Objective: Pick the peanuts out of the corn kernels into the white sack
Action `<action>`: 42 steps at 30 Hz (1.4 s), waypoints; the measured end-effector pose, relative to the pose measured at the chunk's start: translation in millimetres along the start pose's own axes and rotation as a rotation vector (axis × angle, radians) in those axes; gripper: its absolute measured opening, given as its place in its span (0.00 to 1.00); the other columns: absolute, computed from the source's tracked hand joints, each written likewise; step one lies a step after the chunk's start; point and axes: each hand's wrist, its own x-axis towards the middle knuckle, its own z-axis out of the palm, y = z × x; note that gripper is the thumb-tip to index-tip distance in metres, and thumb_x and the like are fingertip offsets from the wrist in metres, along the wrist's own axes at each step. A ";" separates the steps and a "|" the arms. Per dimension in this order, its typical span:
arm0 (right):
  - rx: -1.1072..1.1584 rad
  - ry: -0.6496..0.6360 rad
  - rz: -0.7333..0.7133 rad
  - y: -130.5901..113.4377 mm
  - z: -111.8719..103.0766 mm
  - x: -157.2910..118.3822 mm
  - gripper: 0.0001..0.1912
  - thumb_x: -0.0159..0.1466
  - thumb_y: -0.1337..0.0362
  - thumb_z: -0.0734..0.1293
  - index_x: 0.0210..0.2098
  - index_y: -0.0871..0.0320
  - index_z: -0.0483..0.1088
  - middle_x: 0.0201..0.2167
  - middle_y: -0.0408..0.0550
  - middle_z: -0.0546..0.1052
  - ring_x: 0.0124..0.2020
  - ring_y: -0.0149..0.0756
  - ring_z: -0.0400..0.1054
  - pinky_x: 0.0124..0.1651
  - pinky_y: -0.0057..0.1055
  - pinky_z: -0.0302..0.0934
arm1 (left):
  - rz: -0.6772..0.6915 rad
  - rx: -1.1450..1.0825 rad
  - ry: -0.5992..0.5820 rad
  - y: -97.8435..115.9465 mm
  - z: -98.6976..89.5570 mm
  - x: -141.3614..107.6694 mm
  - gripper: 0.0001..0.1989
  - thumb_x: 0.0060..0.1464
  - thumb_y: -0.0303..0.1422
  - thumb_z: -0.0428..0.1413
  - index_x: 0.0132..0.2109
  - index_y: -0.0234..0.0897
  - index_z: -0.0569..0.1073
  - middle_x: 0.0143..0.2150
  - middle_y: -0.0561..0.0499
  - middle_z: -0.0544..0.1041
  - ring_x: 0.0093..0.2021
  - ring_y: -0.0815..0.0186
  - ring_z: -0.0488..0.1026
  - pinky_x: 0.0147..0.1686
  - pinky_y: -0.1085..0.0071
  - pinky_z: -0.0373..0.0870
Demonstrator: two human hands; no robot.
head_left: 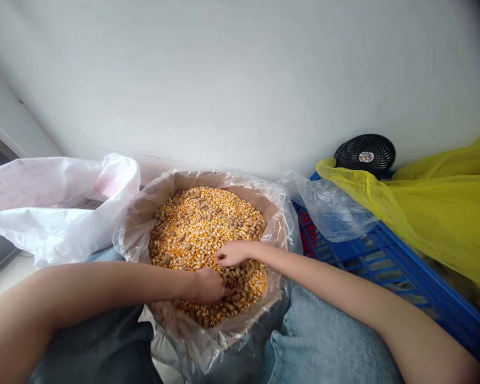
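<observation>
Now, left hand (208, 285), right hand (232, 253) on dry corn kernels (196, 226), knobbly peanuts (237, 277)

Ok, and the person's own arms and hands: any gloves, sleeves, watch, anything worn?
The left arm and right arm are bare as far as they show, with no sleeves. The left hand and right hand wear no gloves. No watch or bracelet shows; rings can't be ruled out, as the fingers are partly hidden. The only clothing in view is blue denim over the legs.
</observation>
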 end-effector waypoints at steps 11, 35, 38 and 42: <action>0.003 -0.055 0.049 -0.5 -2.0 -3.4 0.18 0.52 0.65 0.56 0.39 0.61 0.70 0.34 0.49 0.73 0.28 0.32 0.63 0.27 0.25 0.52 | -0.053 -0.007 -0.088 -22.4 -16.0 -5.0 0.10 0.48 0.31 0.49 0.35 0.35 0.73 0.31 0.42 0.76 0.30 0.59 0.72 0.25 0.68 0.66; 1.005 -1.102 0.369 -1.2 50.3 11.4 0.12 0.51 0.72 0.51 0.24 0.60 0.64 0.08 0.35 0.48 0.08 0.23 0.39 0.12 0.18 0.36 | -0.328 -1.652 -0.652 -17.3 4.9 -8.0 0.05 0.41 0.33 0.49 0.24 0.37 0.65 0.14 0.59 0.55 0.11 0.77 0.44 0.12 0.77 0.38; 0.945 -1.156 0.430 -4.4 58.6 18.5 0.12 0.50 0.72 0.51 0.23 0.60 0.64 0.08 0.36 0.48 0.07 0.23 0.40 0.11 0.18 0.37 | -0.329 -1.516 -0.608 -14.9 5.0 -5.4 0.04 0.40 0.33 0.49 0.24 0.37 0.66 0.15 0.59 0.58 0.12 0.76 0.49 0.12 0.77 0.44; 0.973 -1.139 0.356 2.3 62.5 25.7 0.12 0.51 0.71 0.51 0.23 0.61 0.65 0.08 0.36 0.50 0.07 0.23 0.40 0.11 0.18 0.37 | -0.236 -1.349 -0.526 -20.1 7.4 -0.7 0.05 0.39 0.32 0.49 0.24 0.36 0.68 0.15 0.59 0.61 0.14 0.75 0.54 0.13 0.77 0.49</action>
